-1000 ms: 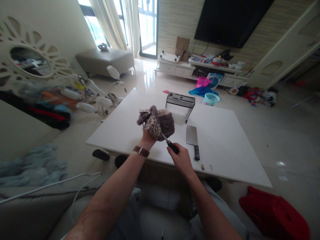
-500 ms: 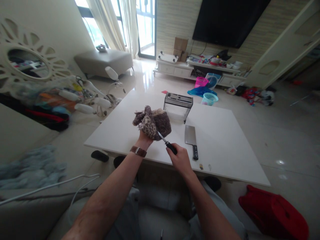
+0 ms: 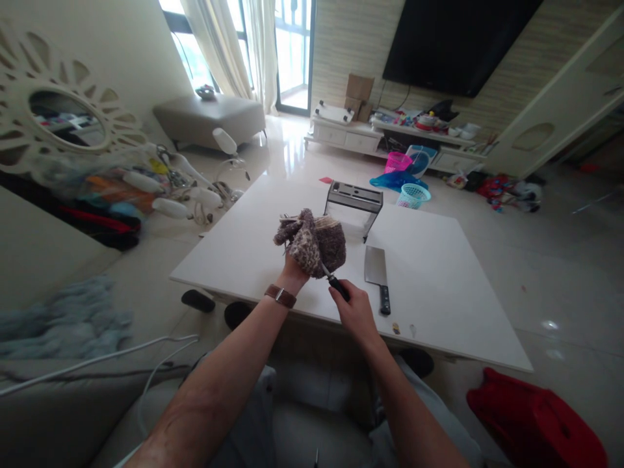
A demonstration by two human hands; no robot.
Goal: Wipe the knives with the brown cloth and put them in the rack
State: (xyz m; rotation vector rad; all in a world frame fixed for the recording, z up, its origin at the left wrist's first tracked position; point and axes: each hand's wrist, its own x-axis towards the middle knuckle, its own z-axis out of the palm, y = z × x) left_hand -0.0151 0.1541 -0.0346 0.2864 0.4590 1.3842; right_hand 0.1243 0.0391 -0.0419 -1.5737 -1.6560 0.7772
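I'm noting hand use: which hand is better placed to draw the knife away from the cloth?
Probably the right hand: it grips the knife by its black handle. The left hand is occupied with the fuzzy cloth, which hides part of the blade.

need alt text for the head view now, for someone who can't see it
A person's left hand holds a bunched grey-brown cloth while the right hand grips a black-handled tool, its metal end against the cloth. On the white table are a cleaver and a dark-framed stand.
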